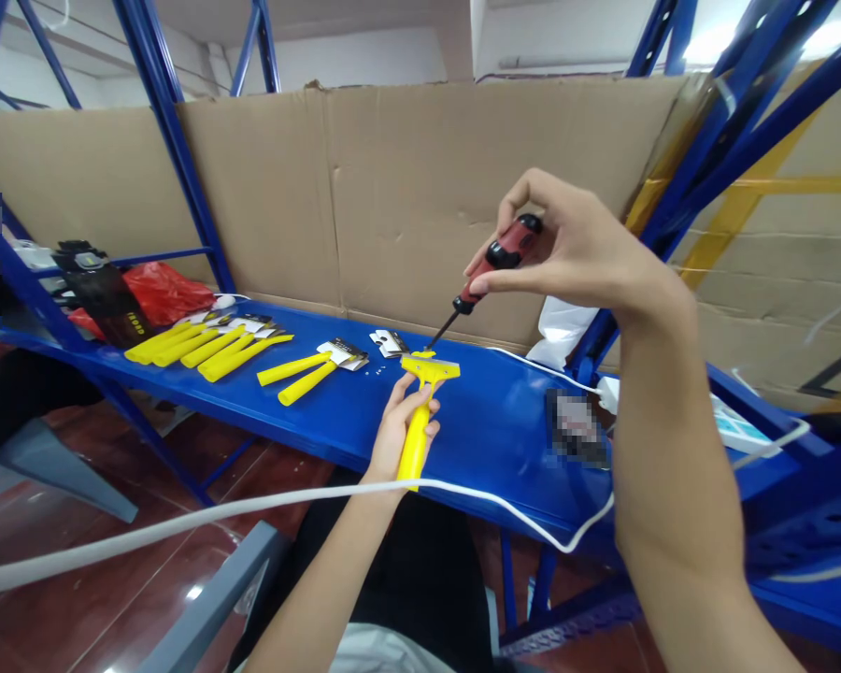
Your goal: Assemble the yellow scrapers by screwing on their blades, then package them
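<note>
My left hand (401, 428) is wrapped around the yellow handle of a scraper (415, 447), whose wide head points away from me over the blue shelf. In my right hand (567, 234) is a red and black screwdriver (510, 245), gripped by its handle and tilted down to the left. Its tip reaches a small yellow piece (424, 354) just beyond the scraper head; whether they touch I cannot tell. A black and white card (389, 343) lies left of the head, with tiny bits (377, 372) scattered near it.
Two yellow scrapers with cards (308, 381) lie to the left, and several more (210, 350) farther left beside a red plastic bag (168, 288). A white cable (252, 509) crosses in front of me. Cardboard (406, 206) walls the back; blue posts (182, 159) flank the shelf (491, 421).
</note>
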Demonstrator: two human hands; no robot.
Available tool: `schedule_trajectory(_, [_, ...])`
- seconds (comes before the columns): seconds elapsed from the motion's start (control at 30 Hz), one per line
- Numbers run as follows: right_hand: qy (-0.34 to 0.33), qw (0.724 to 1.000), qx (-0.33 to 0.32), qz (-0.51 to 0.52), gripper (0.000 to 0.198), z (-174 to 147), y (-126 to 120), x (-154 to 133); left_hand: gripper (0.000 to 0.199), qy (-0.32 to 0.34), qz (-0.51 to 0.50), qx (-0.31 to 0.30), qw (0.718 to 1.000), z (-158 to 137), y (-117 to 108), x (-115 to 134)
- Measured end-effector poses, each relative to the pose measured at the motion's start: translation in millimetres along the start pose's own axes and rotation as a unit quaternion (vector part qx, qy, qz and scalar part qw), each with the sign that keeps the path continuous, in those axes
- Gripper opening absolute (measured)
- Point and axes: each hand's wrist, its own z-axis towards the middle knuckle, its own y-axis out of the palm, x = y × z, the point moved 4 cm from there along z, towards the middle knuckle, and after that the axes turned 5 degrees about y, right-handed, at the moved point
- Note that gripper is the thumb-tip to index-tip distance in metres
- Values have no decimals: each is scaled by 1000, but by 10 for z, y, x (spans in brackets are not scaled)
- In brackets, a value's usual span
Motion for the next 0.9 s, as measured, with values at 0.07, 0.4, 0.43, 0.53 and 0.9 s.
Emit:
schedule_trajectory(0.07, [27, 998, -47, -34, 68, 9, 82, 25, 54, -3, 1, 6, 1000, 0, 11, -1])
schedule_trajectory(0.4, [37, 993, -79, -82, 73, 97, 298, 113, 56, -14, 7, -17, 1000, 43, -30, -20])
schedule_trajectory(0.43, [34, 993, -76, -86, 72, 105, 305, 122, 56, -15, 8, -19, 1000, 47, -38, -24])
schedule_trajectory(0.53, [28, 993, -69, -90, 71, 117, 312, 133, 55, -14, 10, -24, 1000, 51, -45, -27])
schedule_trajectory(0.9, [28, 993, -60, -94, 71, 136, 284, 212, 56, -14, 1, -21, 1000, 63, -61, -30])
